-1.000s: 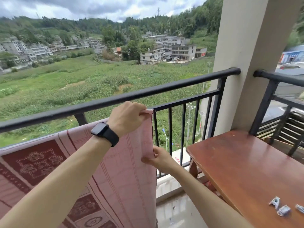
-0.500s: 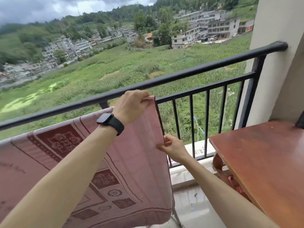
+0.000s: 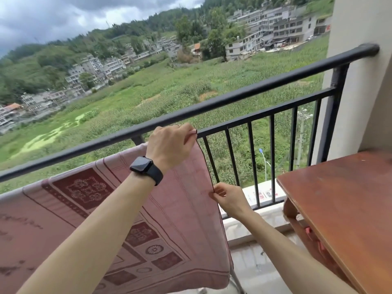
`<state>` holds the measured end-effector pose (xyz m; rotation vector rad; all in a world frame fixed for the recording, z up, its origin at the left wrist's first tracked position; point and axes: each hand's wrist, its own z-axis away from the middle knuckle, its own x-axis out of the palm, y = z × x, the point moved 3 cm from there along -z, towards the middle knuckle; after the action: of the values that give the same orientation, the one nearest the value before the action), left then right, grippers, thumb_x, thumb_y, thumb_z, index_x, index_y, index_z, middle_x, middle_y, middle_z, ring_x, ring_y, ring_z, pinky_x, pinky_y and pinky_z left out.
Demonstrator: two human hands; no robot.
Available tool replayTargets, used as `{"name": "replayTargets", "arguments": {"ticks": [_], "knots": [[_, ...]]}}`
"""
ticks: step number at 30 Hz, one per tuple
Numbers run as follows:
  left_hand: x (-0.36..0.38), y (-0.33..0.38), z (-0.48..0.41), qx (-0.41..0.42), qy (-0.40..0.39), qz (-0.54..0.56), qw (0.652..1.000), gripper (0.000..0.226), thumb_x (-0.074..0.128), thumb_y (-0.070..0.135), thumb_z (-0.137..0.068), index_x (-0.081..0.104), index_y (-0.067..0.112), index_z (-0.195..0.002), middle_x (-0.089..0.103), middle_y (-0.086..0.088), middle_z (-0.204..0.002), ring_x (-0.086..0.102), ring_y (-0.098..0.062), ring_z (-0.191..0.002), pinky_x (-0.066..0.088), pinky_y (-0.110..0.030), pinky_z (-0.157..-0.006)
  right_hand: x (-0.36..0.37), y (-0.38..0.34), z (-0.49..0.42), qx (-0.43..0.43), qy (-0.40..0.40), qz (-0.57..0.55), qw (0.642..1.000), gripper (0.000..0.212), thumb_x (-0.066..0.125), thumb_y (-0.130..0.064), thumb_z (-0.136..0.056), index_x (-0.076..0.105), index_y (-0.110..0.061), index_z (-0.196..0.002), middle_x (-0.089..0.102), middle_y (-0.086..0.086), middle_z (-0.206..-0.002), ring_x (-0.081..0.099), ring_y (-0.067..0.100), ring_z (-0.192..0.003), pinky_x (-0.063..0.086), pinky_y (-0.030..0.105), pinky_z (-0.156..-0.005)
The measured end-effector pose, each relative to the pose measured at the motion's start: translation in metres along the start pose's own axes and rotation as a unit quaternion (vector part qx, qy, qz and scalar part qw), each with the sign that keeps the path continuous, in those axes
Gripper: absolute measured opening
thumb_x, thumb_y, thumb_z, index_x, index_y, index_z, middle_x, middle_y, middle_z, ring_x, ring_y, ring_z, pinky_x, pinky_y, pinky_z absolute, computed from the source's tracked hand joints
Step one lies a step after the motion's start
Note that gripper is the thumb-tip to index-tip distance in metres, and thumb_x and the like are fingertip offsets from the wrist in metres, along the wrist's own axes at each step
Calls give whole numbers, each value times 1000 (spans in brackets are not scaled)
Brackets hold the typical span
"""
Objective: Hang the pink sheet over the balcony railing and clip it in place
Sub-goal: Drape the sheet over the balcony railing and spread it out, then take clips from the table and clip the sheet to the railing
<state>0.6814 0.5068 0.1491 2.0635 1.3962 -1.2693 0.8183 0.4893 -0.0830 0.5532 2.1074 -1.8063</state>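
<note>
The pink sheet (image 3: 182, 219), patterned with dark red squares, hangs over the lower bar of the black balcony railing (image 3: 254, 92) on the left. My left hand (image 3: 169, 145), a black watch on its wrist, pinches the sheet's top right corner just below the top rail. My right hand (image 3: 229, 198) pinches the sheet's right edge lower down, beside the vertical bars. No clips are in view.
A brown wooden table (image 3: 343, 204) stands at the right, close to the railing and a beige pillar (image 3: 360, 24). A pale ledge (image 3: 263, 200) runs under the railing. Tiled floor shows between the sheet and the table.
The view has swung left and down, so the table's clips have left the frame. Both hands keep their hold on the sheet's right edge, which now hangs slightly straighter.
</note>
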Motion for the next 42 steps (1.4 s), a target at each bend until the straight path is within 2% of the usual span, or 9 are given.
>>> {"name": "replayTargets", "arguments": {"ticks": [3, 8, 11, 16, 19, 25, 32, 37, 42], "knots": [[1, 19, -1, 26, 24, 1, 999, 30, 48, 44, -95, 64, 23, -108, 69, 1, -88, 63, -21, -82, 47, -40, -87, -24, -4, 15, -12, 12, -3, 1000, 22, 73, -35, -86, 71, -22, -103, 72, -11, -92, 66, 0, -87, 52, 18, -80], [45, 96, 16, 103, 39, 38, 993, 23, 58, 33, -90, 69, 21, -107, 70, -2, -106, 63, -22, -98, 43, -42, -94, -101, 16, 71, 22, 103, 37, 994, 20, 68, -31, -90, 71, -25, -109, 68, -19, -97, 60, -4, -91, 45, 16, -82], [100, 154, 37, 113, -61, 117, 985, 26, 50, 37, -93, 67, 27, -111, 70, 4, -105, 61, -19, -98, 44, -38, -93, -140, 44, 112, 67, 167, 108, 978, 14, 66, -30, -91, 71, -29, -104, 67, -20, -92, 57, -1, -85, 43, 18, -79], [190, 250, 70, 158, -257, 225, 926, 30, 45, 40, -92, 62, 32, -115, 68, 3, -104, 61, -24, -100, 47, -37, -84, -178, 91, 195, 198, 234, 216, 927, 19, 64, -28, -91, 73, -25, -108, 71, -11, -110, 59, 14, -108, 40, 21, -92], [234, 309, 77, 192, -310, 263, 893, 32, 44, 37, -89, 62, 31, -114, 69, 3, -104, 64, -24, -96, 52, -37, -79, -196, 118, 236, 278, 237, 251, 896, 22, 60, -32, -94, 70, -28, -114, 67, -14, -119, 54, 8, -118, 36, 21, -99], [264, 387, 100, 260, -399, 297, 828, 41, 46, 37, -89, 54, 32, -128, 64, 1, -120, 60, -25, -109, 51, -41, -89, -199, 151, 304, 413, 225, 260, 843, 28, 53, -36, -97, 64, -31, -123, 61, -15, -128, 48, 7, -126, 37, 26, -104], [299, 463, 104, 283, -487, 274, 779, 46, 46, 41, -92, 47, 29, -137, 56, -7, -132, 55, -29, -116, 44, -40, -94, -216, 236, 324, 518, 154, 216, 813, 36, 45, -44, -99, 51, -33, -133, 55, -10, -135, 46, 15, -126, 43, 35, -101], [342, 536, 95, 245, -540, 257, 763, 54, 50, 40, -91, 38, 27, -142, 48, -8, -135, 53, -31, -118, 47, -43, -93, -254, 325, 310, 570, 156, 154, 792, 48, 43, -45, -98, 39, -27, -142, 55, 4, -136, 52, 27, -124, 44, 40, -99], [384, 616, 86, 244, -543, 267, 758, 60, 45, 34, -93, 20, 44, -146, 37, -9, -145, 51, -35, -119, 49, -46, -89, -286, 401, 277, 562, 139, 114, 807, 52, 34, -44, -101, 22, -36, -152, 54, 8, -128, 57, 35, -117, 46, 44, -90]]}}
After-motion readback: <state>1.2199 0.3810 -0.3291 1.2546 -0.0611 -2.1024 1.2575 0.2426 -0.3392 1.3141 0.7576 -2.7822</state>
